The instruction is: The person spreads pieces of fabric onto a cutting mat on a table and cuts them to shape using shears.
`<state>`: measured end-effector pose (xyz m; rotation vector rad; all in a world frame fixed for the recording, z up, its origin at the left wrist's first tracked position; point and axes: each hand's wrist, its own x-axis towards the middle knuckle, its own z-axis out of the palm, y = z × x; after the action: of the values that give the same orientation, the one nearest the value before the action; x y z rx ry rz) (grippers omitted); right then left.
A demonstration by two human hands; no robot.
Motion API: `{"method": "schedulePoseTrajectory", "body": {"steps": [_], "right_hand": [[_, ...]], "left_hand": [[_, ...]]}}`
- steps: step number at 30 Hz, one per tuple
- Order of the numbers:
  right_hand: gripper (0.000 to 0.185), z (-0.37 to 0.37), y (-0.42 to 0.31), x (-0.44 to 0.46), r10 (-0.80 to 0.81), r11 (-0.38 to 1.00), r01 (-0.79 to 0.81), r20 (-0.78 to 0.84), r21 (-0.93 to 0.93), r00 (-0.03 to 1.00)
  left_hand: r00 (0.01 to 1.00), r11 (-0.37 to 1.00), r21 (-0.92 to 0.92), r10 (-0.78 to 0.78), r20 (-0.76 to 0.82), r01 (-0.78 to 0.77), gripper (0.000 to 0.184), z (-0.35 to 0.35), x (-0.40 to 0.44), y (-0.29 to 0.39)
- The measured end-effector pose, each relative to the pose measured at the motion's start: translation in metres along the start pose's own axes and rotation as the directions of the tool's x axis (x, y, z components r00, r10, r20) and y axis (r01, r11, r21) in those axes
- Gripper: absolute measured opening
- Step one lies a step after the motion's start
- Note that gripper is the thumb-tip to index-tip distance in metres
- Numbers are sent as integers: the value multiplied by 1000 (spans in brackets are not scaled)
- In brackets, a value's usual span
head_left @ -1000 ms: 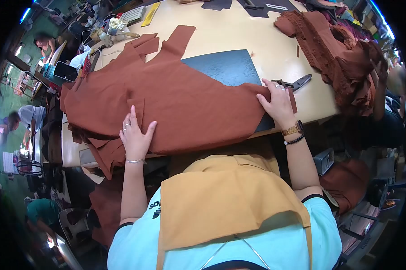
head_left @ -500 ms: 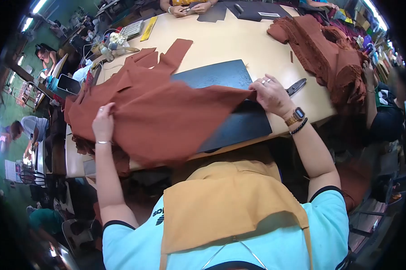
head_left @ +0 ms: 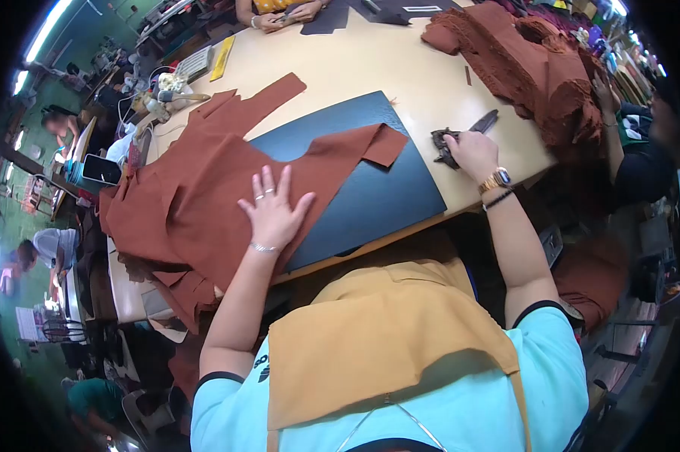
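Observation:
Brown leather (head_left: 197, 173), or a leather-like sheet, lies across the left of the table and partly over a dark blue-grey board (head_left: 385, 196). Its narrow end is folded over on the board. My left hand (head_left: 274, 215) presses flat on the leather, fingers spread. Right of the board, my right hand (head_left: 474, 157) is closed over a pair of dark scissors (head_left: 485, 121). Their blades point away to the upper right, and the handles look wrapped. My fingers' grip on them is partly hidden.
A heap of brown leather (head_left: 521, 68) lies at the back right, beside another person's hand (head_left: 604, 94). Opposite, a person's hands (head_left: 287, 16) hold something small. A yellow ruler (head_left: 222, 59), a brush (head_left: 185, 96) and a phone (head_left: 101, 169) are at the left.
My right hand has let go of the leather's end and moved onto the scissors. The leather now lies down on the board. My left hand has shifted right and flattened on it.

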<state>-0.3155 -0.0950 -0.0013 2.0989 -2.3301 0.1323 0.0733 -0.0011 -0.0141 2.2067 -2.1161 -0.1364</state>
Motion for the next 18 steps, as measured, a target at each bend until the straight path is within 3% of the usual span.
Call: {"method": "schedulePoseTrajectory", "body": {"steps": [3,8,11,13,15,16,18], "right_hand": [[49,-8,-12,10,62,998,-61,29,-33,998],[46,-18,10,21,86,996,-82,168,-30,982],[41,-13,56,10,55,955,-128,266,268,963],[33,-6,84,8,63,847,-272,422,457,905],[26,3,106,9,-8,741,-304,460,599,888],[21,10,114,3,-63,570,-340,452,748,890],[21,-16,105,-12,-59,391,-448,507,804,860]], "left_hand": [[983,984,5,179,-36,-179,77,10,27,43],[875,878,-36,478,70,-477,78,-4,27,22],[812,825,-25,561,159,-565,81,-27,10,-48],[808,823,6,555,197,-567,85,-41,0,-94],[825,841,49,515,233,-539,89,-54,-7,-121],[834,840,103,499,237,-532,89,-59,-8,-126],[851,846,101,513,112,-523,89,-53,-5,-119]]}}
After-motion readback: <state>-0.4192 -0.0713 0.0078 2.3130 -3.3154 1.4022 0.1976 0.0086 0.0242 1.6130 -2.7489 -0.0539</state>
